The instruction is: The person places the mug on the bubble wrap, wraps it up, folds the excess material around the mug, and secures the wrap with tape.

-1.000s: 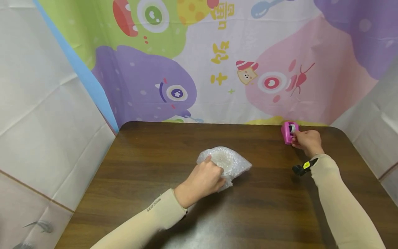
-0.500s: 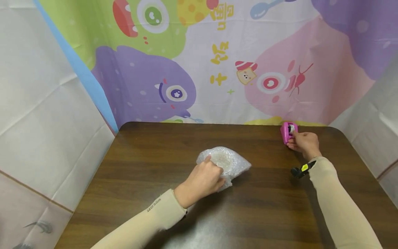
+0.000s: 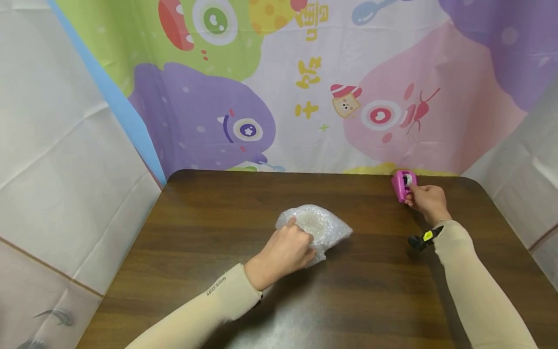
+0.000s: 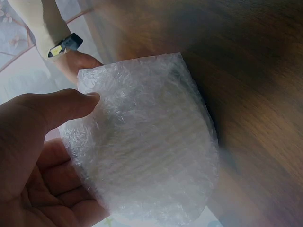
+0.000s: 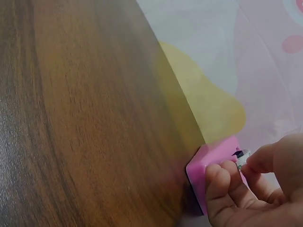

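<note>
My left hand grips the near side of a bubble-wrapped package close over the middle of the table. In the left wrist view, the thumb lies on top of the bubble wrap and the other fingers are under its edge. A pale, round, ribbed shape shows faintly through the wrap. At the back right, my right hand is at a pink tape dispenser. The right wrist view has its thumb and forefinger pinching at the tape roll, with other fingers curled against the dispenser's side.
The dark wooden table ends at a cartoon-printed curtain right behind the dispenser. Pale sheet-covered walls stand on the left and right. A black device with a yellow label is strapped at the right wrist.
The dispenser has shifted very slightly left, and my right hand has moved slightly left with its fingers still at the tape roll. The left hand and package have stayed in place.
</note>
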Available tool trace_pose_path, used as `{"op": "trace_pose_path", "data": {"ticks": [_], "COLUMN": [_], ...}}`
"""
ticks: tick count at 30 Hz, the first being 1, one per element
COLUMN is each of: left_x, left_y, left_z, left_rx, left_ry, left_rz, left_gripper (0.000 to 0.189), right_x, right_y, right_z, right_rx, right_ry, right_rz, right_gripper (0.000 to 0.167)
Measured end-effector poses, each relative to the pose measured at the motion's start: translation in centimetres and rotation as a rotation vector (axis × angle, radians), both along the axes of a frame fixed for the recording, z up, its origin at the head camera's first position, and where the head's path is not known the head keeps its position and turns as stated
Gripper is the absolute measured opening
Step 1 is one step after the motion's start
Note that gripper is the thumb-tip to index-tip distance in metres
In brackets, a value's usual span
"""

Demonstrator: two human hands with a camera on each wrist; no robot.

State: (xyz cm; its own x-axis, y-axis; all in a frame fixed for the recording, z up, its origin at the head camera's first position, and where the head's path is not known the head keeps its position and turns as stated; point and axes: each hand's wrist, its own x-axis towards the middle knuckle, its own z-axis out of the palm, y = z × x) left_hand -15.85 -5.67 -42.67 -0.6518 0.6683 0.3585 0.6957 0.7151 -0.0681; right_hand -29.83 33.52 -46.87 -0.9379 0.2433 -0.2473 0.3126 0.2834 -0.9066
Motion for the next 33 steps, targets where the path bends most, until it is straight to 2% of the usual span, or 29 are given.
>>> {"op": "trace_pose_path", "data": {"ticks": [18, 24, 28, 33], "left_x": [0.0, 0.07, 0.07, 0.08], "left_y": [0.08, 0.07, 0.06, 0.07], "left_z": [0.09, 0.06, 0.04, -0.08], "left_rx": [0.002, 0.006, 0.009, 0.007], "left_ry": [-0.023, -0.026, -0.028, -0.02], "left_rz": [0.01, 0.01, 0.009, 0.007], "left_gripper": [0.025, 0.026, 0.027, 0.028], "right_x": [-0.32, -0.12, 0.03, 0.15], "right_y": [0.03, 0.1, 0.05, 0.14], "right_z": [-0.31, -0.07, 0.24, 0.45], "right_rx": [0.122, 0.086, 0.056, -0.068], "right_ry": [0.016, 0.024, 0.032, 0.044], "right_rz": [0.001, 0.008, 0.01, 0.003], "right_gripper": [0.036, 0.027, 0.028, 0.032]}}
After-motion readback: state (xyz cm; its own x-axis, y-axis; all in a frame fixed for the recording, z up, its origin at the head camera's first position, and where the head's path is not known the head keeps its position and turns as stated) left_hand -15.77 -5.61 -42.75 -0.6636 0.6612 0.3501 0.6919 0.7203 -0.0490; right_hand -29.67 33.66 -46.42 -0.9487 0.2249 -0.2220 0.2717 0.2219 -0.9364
